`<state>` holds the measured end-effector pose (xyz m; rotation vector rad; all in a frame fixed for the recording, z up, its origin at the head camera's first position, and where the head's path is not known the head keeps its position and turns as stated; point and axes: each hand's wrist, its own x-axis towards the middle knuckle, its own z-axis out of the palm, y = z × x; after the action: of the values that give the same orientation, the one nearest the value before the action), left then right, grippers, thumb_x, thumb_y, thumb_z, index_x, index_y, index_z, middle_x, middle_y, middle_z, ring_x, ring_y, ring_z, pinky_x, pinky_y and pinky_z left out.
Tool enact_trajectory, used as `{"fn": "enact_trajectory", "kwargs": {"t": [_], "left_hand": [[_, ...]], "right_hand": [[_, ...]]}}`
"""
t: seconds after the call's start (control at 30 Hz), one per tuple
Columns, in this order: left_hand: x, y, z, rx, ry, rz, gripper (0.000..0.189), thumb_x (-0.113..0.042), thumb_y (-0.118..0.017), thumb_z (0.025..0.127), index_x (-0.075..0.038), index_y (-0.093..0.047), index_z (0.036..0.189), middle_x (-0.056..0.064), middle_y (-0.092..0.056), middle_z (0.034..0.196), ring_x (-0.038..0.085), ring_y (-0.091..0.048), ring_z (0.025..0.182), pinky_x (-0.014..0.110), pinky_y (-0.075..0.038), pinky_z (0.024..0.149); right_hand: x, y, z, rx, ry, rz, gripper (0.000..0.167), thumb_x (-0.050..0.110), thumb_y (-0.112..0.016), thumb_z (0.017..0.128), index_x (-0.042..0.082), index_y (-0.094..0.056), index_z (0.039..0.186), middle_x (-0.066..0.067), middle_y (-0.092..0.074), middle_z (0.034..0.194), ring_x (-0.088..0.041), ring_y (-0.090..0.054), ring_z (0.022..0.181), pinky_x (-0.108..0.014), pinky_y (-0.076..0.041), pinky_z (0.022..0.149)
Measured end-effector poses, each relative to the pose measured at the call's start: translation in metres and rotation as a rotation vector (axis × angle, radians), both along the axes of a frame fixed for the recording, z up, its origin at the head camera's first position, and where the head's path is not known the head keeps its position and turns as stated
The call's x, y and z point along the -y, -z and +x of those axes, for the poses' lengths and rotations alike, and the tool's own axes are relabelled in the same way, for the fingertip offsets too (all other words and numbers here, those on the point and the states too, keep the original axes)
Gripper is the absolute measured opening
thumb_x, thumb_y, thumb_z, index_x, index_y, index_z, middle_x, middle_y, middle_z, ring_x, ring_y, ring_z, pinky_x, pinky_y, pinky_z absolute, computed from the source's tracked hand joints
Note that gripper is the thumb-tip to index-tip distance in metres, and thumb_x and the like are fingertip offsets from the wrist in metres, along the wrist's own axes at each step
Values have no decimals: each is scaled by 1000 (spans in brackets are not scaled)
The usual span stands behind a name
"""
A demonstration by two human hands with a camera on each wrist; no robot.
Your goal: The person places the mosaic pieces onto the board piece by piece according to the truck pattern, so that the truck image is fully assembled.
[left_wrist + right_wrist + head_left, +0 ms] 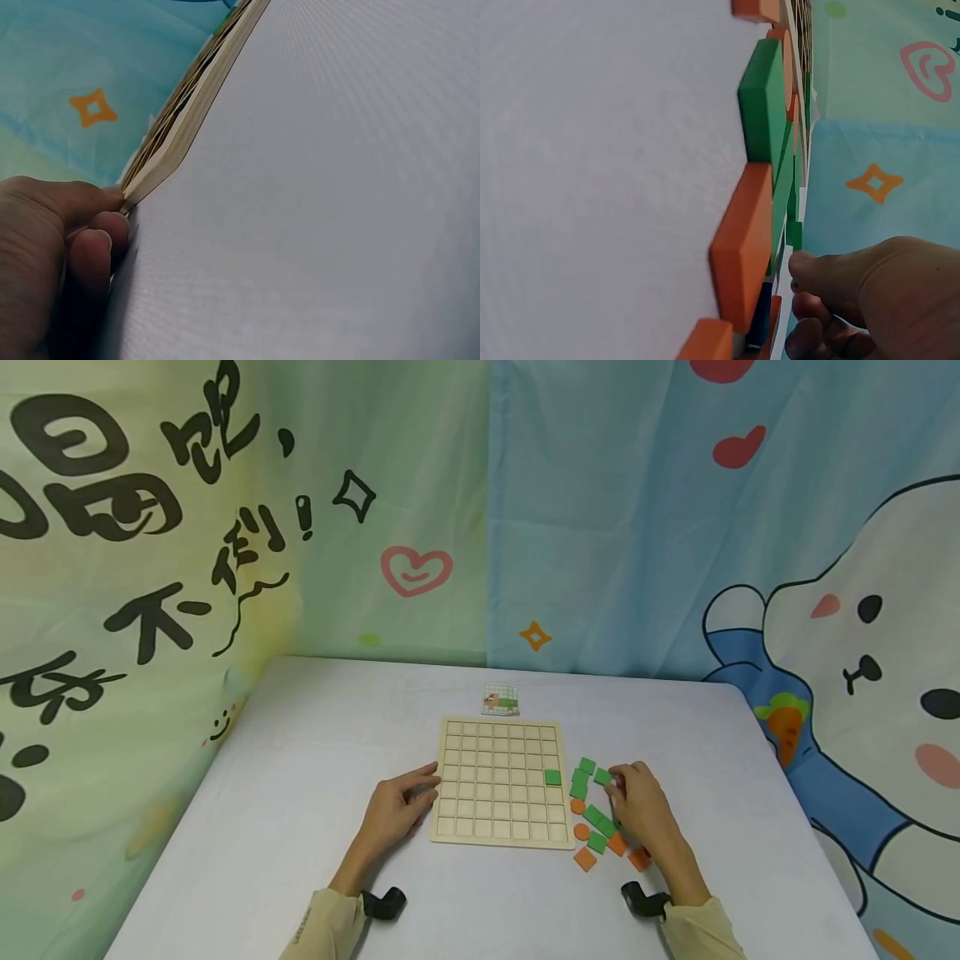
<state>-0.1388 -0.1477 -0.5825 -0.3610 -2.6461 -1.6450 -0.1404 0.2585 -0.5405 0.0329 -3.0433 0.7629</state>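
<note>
My left hand (401, 802) grips the left edge of a pale wooden grid board (495, 846); in the left wrist view its thumb and fingers (94, 259) meet at the board's corner. One green tile (552, 777) sits in a cell near the board's right side. Right of the board, my right hand (641, 806) pinches a green square tile (602, 777) at its fingertips. In the right wrist view, this tile (795, 235) shows just beyond the thumb tip. Other green tiles (592, 814), orange squares (585, 859) and orange round pieces (582, 832) lie beside that hand.
Behind the board lies a small picture card (500, 700) with a gridded pattern in green and pinkish colours. Everything rests on a white table (345, 718). Printed curtains (600, 527) hang behind it. Black wrist mounts (384, 904) sit at both sleeves.
</note>
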Motion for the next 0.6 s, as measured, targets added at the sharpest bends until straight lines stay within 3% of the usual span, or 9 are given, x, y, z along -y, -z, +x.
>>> {"fn": "enact_trajectory", "kwargs": {"t": [0.27,0.6], "left_hand": [[-1,-1,0,-1,-10,-8,25,-9,-74,99,-6,-79,123,9,-70,144,2,-50,38,23,-43,39],[0,0,-1,12,-1,11,25,-8,-74,99,-6,-79,123,11,-68,146,4,-50,37,24,-43,39]], "right_hand": [[3,1,0,-8,4,-22,35,8,-64,103,-12,-63,133,-26,-62,113,-32,-61,96,-53,-56,91],[15,3,2,-26,-27,-43,36,10,-67,102,-7,-65,134,-19,-62,113,-26,-58,95,-45,-56,87]]}}
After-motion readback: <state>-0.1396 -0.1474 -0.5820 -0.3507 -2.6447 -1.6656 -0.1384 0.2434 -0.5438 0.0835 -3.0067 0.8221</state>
